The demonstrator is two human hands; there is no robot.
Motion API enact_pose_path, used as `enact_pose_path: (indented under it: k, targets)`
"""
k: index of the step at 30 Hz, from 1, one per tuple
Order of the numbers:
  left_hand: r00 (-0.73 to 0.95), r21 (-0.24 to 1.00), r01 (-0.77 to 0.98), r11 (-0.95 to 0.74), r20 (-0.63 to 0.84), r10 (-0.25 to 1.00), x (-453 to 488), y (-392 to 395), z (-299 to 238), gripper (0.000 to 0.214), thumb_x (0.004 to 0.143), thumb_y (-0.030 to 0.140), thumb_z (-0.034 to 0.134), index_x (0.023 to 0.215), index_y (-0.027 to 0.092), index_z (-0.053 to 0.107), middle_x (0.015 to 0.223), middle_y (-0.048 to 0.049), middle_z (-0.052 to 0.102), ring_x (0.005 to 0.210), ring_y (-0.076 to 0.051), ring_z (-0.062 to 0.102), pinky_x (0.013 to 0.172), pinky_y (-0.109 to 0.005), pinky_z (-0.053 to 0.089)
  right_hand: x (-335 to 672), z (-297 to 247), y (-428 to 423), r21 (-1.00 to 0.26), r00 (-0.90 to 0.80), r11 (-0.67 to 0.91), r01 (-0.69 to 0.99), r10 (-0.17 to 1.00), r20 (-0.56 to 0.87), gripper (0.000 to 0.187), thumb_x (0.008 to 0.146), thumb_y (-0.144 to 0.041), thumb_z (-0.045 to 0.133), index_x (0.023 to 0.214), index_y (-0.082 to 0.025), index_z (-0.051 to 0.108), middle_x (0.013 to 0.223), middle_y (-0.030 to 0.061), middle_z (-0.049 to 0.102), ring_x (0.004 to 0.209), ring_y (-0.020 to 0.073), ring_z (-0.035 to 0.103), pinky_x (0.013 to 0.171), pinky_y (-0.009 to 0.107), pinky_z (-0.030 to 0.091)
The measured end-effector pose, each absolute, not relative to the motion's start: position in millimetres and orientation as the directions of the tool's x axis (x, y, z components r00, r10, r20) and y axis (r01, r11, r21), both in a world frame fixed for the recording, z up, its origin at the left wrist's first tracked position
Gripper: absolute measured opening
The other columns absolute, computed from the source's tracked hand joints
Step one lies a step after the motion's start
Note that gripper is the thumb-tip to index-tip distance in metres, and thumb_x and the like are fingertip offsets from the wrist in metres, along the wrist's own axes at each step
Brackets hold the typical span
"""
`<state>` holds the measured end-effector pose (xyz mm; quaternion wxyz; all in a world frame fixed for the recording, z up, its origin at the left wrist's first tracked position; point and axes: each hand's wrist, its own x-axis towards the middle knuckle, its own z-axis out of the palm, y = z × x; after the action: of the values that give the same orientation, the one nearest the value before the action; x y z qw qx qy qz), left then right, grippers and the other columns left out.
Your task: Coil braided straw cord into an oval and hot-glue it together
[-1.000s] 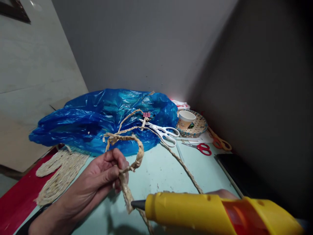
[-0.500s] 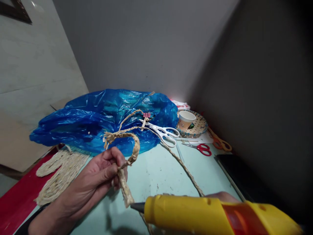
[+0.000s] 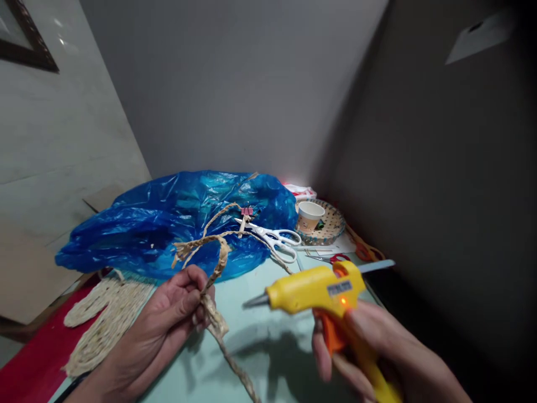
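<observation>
One glue gun (image 3: pixel 308 287) part-hides red scissors (image 3: pixel 334 258)

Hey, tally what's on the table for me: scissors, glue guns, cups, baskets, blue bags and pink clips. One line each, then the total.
Scissors: 3, the white pair, the red pair and the orange pair
Glue gun: 1, held above the table
Cup: 1
Basket: 1
Blue bag: 1
Pink clip: 1
Total: 8

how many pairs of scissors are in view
3: white scissors partly over the blue plastic bag, red-handled scissors to their right, orange-handled scissors farther right. Others may be hidden.
</observation>
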<state>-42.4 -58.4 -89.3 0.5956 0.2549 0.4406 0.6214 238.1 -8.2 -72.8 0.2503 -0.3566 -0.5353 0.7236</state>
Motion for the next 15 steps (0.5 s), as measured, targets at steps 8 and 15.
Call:
enact_pose_path:
  k: [8, 15]
  targets:
    - [-0.208, 0.886, -0.463, 0.026, -0.138, 0.968, -41, -61, -76, 0.017, 0.077, 0.022, 0.083, 0.087, 0.02, 0.069, 0.078, 0.001, 0.062, 0.067, -0.01, 0.057, 0.065, -0.02, 0.051, 239, -94, 14, -0.855, -0.529, -0.493, -0.158, 0.774, -0.349, 0.033, 0.096, -0.04, 0.06, 0.084, -0.012, 0.073, 0.068, 0.0009, 0.062, 0.047, 0.0034, 0.047, 0.043, 0.012, 0.035]
    - [-0.199, 0.934, -0.358, -0.014, -0.062, 0.978, -32, -65, -74, 0.021, 0.074, 0.033, 0.084, 0.079, 0.019, 0.069, 0.066, 0.0019, 0.059, 0.06, -0.01, 0.052, 0.057, -0.018, 0.045, 246, -104, 16, -0.928, -0.505, -0.213, 0.305, 0.79, -0.347, 0.035, 0.096, -0.049, 0.056, 0.087, -0.017, 0.065, 0.081, 0.0039, 0.071, 0.056, 0.0124, 0.063, 0.056, 0.025, 0.051]
